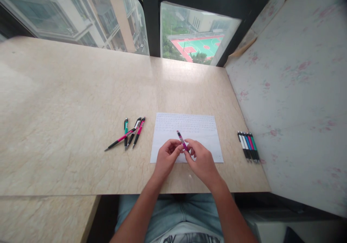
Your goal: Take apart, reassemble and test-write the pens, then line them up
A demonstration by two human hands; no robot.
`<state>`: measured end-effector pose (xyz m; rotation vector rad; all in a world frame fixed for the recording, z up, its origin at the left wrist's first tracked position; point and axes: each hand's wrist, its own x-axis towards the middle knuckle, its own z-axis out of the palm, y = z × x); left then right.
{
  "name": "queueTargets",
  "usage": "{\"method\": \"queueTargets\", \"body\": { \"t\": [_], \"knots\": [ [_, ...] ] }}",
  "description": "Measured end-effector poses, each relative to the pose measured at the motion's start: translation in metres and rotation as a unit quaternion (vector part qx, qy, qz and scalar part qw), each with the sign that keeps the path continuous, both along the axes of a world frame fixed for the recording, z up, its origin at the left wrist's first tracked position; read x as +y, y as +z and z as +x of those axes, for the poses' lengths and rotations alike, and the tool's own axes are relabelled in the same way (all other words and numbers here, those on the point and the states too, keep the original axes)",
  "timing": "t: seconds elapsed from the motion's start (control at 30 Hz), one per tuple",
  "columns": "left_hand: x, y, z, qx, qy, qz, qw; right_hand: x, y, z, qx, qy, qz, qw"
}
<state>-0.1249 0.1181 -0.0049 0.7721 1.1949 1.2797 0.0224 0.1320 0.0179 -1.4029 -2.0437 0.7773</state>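
Between my two hands is a purple pen [182, 139] with a dark upper end, tilted up and to the left. The fingertips of my left hand [168, 154] pinch it from one side, and the thumb and fingers of my right hand [200, 158] grip it from the other. Its lower end is hidden by my fingers. Both hands are over a white sheet of paper [204, 140], which has lines of small handwriting across its top part.
To the left lies a loose group of pens, with a pink pen [120, 139] across a green pen [126, 129]. At the right, by the flowered wall [292, 91], several pens [248, 146] lie side by side. The marble-patterned tabletop [81, 127] reaches back to the windows.
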Motion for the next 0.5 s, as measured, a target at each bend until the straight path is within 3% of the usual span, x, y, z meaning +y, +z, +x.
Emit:
{"method": "queueTargets", "body": {
  "t": [0.13, 0.27, 0.5],
  "knots": [
    [-0.001, 0.001, -0.001, 0.002, 0.009, -0.015, 1.0, 0.005, -0.012, 0.015, 0.145, -0.075, -0.072, 0.984],
    [-0.001, -0.001, -0.003, 0.006, 0.009, -0.011, 1.0, 0.014, -0.026, 0.028, 0.34, -0.103, -0.158, 0.921],
    [0.0, -0.006, -0.004, 0.003, 0.004, -0.007, 1.0, 0.017, -0.037, 0.034, 0.453, -0.167, -0.164, 0.86]
  ]
}}
